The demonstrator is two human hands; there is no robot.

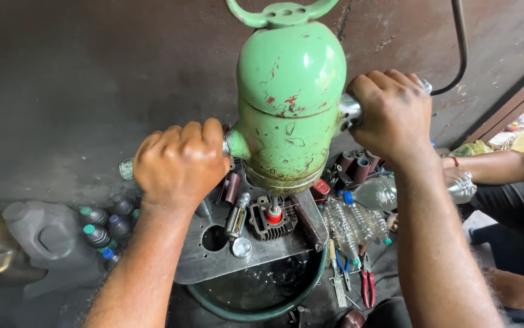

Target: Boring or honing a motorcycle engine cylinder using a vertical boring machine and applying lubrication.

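green drill body (289, 103) between both fists, left hand (180, 163) at 9 o'clock, right hand (392, 112) at 3 o'clock, fingers clamped round its side handles, cylinder head (272, 223) below

The drill body (290, 103) hangs over the metal plate (213, 261), with the left hand (180, 163) closed on its left handle and the right hand (392, 112) on its right handle. On the plate, under the drill, sits a finned cylinder block (272, 223), and the plate lies across a round basin (262, 304) on the floor. Jugs (37, 234) and small bottles (95, 228) lie left of the plate; crushed plastic bottles (359, 222) and pliers (368, 285) lie to its right.
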